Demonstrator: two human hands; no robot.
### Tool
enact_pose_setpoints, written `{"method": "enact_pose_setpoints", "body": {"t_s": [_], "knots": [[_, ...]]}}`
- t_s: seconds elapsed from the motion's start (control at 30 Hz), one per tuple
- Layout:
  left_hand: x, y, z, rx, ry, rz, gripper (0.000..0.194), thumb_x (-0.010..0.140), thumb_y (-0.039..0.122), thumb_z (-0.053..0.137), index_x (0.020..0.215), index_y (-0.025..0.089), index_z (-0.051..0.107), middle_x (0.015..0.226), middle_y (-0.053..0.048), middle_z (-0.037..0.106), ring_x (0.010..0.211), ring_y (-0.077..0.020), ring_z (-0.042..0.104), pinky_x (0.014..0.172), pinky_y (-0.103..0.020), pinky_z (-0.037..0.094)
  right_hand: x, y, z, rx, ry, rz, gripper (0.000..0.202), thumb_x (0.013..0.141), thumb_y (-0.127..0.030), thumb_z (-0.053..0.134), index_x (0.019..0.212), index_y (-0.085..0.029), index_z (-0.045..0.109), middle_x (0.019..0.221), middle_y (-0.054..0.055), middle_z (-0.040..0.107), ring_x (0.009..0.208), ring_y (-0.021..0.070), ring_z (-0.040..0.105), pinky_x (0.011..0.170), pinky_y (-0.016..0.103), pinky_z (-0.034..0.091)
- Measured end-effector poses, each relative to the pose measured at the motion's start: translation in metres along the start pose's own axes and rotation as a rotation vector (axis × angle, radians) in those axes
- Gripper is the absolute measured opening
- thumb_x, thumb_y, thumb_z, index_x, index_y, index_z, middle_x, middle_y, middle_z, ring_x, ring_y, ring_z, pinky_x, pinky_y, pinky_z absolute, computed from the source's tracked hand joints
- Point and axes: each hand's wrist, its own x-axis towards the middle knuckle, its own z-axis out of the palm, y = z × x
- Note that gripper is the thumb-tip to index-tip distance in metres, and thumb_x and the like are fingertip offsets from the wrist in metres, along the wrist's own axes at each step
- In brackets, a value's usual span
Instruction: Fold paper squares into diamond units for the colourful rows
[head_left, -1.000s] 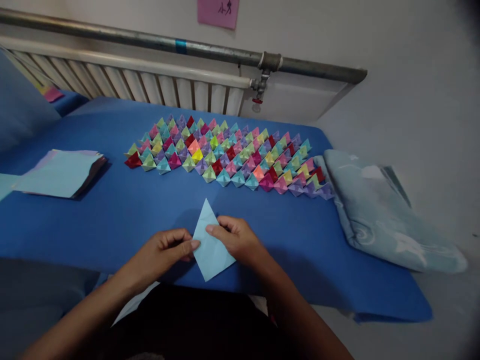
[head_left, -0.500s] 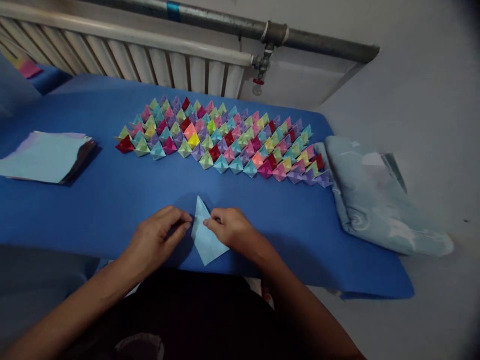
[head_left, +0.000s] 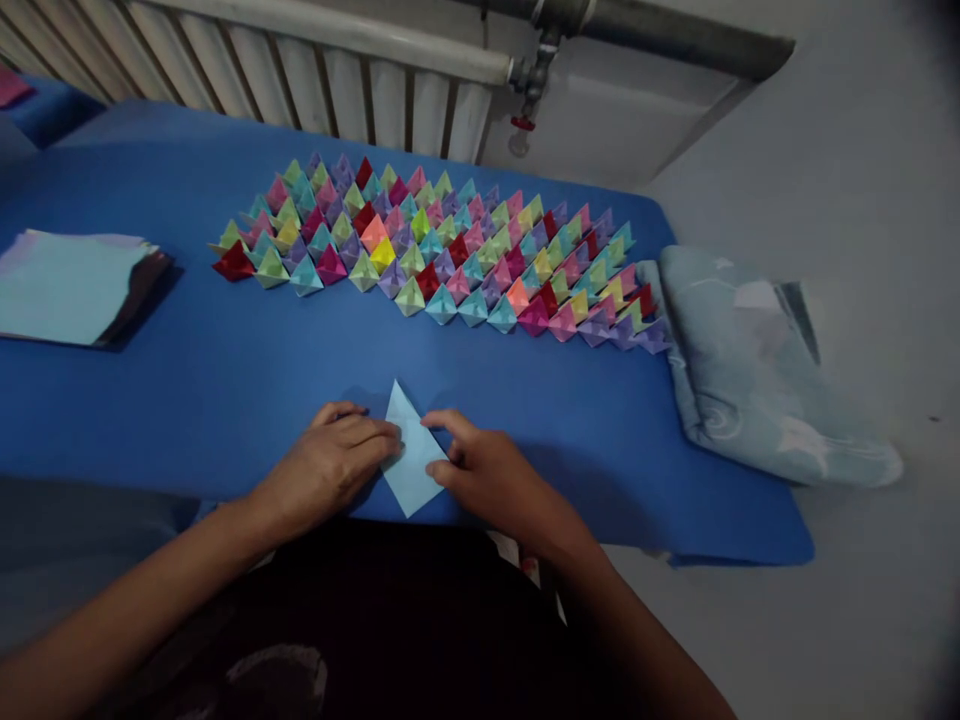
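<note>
A light blue folded paper (head_left: 412,465) lies in a kite shape near the front edge of the blue table, its narrow point facing away from me. My left hand (head_left: 326,465) rests flat at its left side, the stretched fingertips lying on the paper. At the right edge is my right hand (head_left: 487,470). Its thumb touches the paper lower down, and its forefinger reaches the edge higher up, with a gap between the two. Past the paper stand rows of small folded paper boats (head_left: 450,245) in many colours.
A stack of square paper sheets (head_left: 71,285) lies at the left on the blue table (head_left: 247,390). A folded grey-green cloth (head_left: 750,370) sits at the right end against the wall. Behind the table are a white radiator (head_left: 390,105) and a valve with a red handle (head_left: 523,123).
My left fingers have come down onto the paper's left side. My right thumb and forefinger have spread apart and moved to its right edge. The view has tilted slightly downward.
</note>
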Motion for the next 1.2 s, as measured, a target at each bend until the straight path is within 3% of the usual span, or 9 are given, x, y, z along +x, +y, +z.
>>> {"method": "enact_pose_setpoints", "body": {"t_s": [0.2,0.4,0.53,0.67,0.8,1.0,1.2], "knots": [[-0.001,0.003,-0.013,0.029,-0.078,0.117,0.021,0.095,0.015,0.048,0.11,0.021,0.061,0.116,-0.005,0.07,0.101,-0.0165,0.066,0.105,-0.043,0.032,-0.01,0.009,0.002,0.118,0.014,0.06,0.017,0.085,-0.017,0.052,0.091,-0.021,0.066,0.066,-0.005,0.057,0.061,0.0091,0.054,0.06,0.021,0.037],[-0.003,0.01,-0.012,0.083,-0.068,0.117,0.027,0.091,0.03,0.059,0.115,0.017,0.06,0.117,-0.01,0.07,0.105,-0.0233,0.066,0.105,-0.047,0.036,-0.005,0.009,0.0,0.156,0.017,0.113,0.018,0.085,-0.014,0.049,0.085,-0.019,0.066,0.061,-0.006,0.055,0.056,0.009,0.052,0.055,0.021,0.035],[-0.003,0.01,-0.006,0.134,0.011,0.148,0.018,0.092,0.02,0.056,0.109,0.017,0.062,0.112,-0.009,0.072,0.098,-0.0215,0.068,0.101,-0.046,0.04,-0.012,0.007,-0.002,-0.03,0.086,0.035,0.02,0.087,-0.013,0.049,0.085,-0.019,0.067,0.073,-0.002,0.064,0.069,0.0118,0.057,0.066,0.024,0.039],[-0.002,0.011,-0.004,0.151,0.044,0.161,0.015,0.092,0.015,0.056,0.105,0.016,0.063,0.109,-0.009,0.073,0.095,-0.0213,0.069,0.098,-0.045,0.042,-0.024,0.01,-0.001,-0.186,0.234,-0.093,0.021,0.087,-0.012,0.051,0.099,-0.019,0.067,0.095,0.005,0.065,0.085,0.0158,0.059,0.079,0.03,0.043],[0.0,0.014,-0.005,0.146,0.042,0.139,0.015,0.092,0.015,0.055,0.104,0.016,0.064,0.109,-0.008,0.073,0.093,-0.0206,0.069,0.097,-0.044,0.043,-0.028,0.018,0.006,-0.218,0.18,-0.333,0.027,0.082,-0.005,0.055,0.102,-0.02,0.065,0.107,0.007,0.063,0.1,0.0185,0.057,0.09,0.033,0.045],[0.0,0.015,-0.005,0.15,0.034,0.109,0.01,0.091,0.015,0.057,0.099,0.017,0.064,0.109,-0.007,0.073,0.092,-0.0196,0.068,0.098,-0.044,0.043,-0.024,0.03,0.014,-0.257,0.255,-0.346,0.016,0.093,-0.016,0.051,0.093,-0.018,0.067,0.106,0.008,0.063,0.098,0.0194,0.057,0.089,0.036,0.047],[-0.002,0.015,-0.001,0.078,0.026,-0.002,0.009,0.094,0.016,0.054,0.097,0.019,0.063,0.109,-0.005,0.072,0.097,-0.0195,0.067,0.098,-0.045,0.041,-0.024,0.034,0.017,-0.233,0.339,-0.351,0.014,0.094,-0.017,0.052,0.09,-0.018,0.065,0.109,0.009,0.064,0.101,0.0199,0.059,0.091,0.038,0.049]]}}
